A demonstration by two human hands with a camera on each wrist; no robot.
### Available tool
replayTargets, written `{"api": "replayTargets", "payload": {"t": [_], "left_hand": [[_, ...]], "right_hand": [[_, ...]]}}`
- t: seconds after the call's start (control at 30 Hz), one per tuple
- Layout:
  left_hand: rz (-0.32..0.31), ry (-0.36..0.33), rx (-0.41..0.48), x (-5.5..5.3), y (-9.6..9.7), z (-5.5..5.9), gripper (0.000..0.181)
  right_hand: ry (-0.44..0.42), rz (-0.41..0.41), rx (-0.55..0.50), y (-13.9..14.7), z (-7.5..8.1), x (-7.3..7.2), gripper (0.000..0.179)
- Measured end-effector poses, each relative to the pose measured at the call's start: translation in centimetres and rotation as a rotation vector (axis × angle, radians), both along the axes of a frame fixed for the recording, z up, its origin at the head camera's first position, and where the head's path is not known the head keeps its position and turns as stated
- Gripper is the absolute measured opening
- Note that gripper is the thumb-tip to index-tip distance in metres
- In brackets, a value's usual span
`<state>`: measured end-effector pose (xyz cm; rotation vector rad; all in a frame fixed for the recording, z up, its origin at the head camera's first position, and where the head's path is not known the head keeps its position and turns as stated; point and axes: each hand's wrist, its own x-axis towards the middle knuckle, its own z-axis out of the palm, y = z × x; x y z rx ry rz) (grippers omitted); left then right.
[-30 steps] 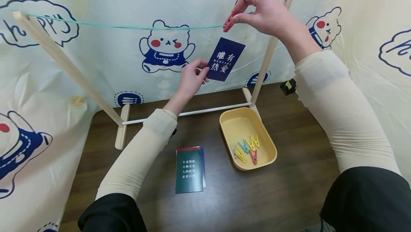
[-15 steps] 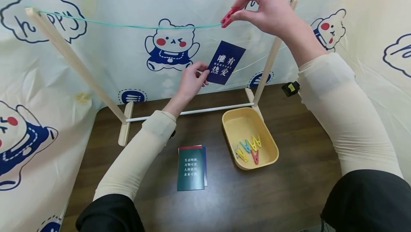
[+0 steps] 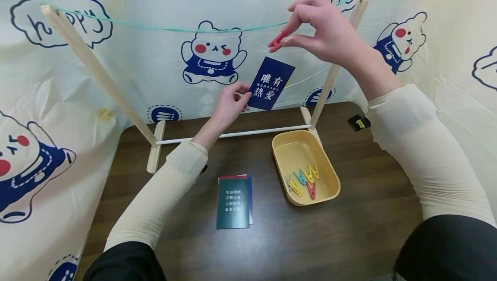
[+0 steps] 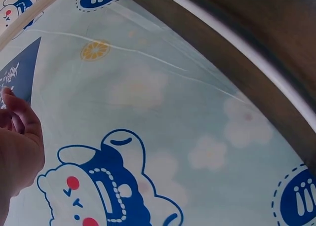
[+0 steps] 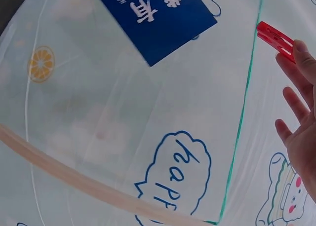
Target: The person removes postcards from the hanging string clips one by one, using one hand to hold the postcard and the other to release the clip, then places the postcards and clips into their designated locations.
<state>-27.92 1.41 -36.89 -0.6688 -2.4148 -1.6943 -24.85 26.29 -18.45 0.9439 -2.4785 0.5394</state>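
Observation:
My left hand (image 3: 232,100) pinches a dark blue card (image 3: 272,83) with white Chinese characters by its lower left edge. The card is tilted and hangs below the green line (image 3: 163,29). Up and to the right, my right hand (image 3: 326,26) pinches a red clothespin (image 3: 277,42) between thumb and fingers. In the head view the clothespin appears just under the line and above the card's top edge, apart from the card. From the right wrist, the clothespin (image 5: 276,40) has its tip close to the line (image 5: 244,102); whether they touch, I cannot tell.
The line runs between two wooden posts (image 3: 99,74), joined low down by a white rod (image 3: 256,133). A yellow tray (image 3: 285,143) with several clothespins (image 3: 310,189) stands on the dark table (image 3: 186,246). A stack of cards (image 3: 234,216), green on top, lies left of it.
My right hand has lowered the red clothespin from the line's level to below it. The card in my left hand has sunk slightly. The head view has shifted a little.

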Motion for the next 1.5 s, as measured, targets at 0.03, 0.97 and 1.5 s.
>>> {"api": "replayTargets", "payload": {"t": [0.03, 0.97, 1.5], "left_hand": [[-0.003, -0.007, 0.005, 0.1, -0.2, -0.2, 0.015], [0.003, -0.259, -0.065, 11.1, -5.2, -6.7, 0.014], [-0.040, -0.553, -0.293, 14.0, -7.1, -10.3, 0.008]], "right_hand": [[-0.002, 0.004, 0.001, 0.1, -0.3, 0.1, 0.021], [-0.244, 0.122, 0.026, 5.0, -14.0, 1.8, 0.021], [-0.482, 0.101, 0.127, 5.8, -21.5, 2.4, 0.017]]}}
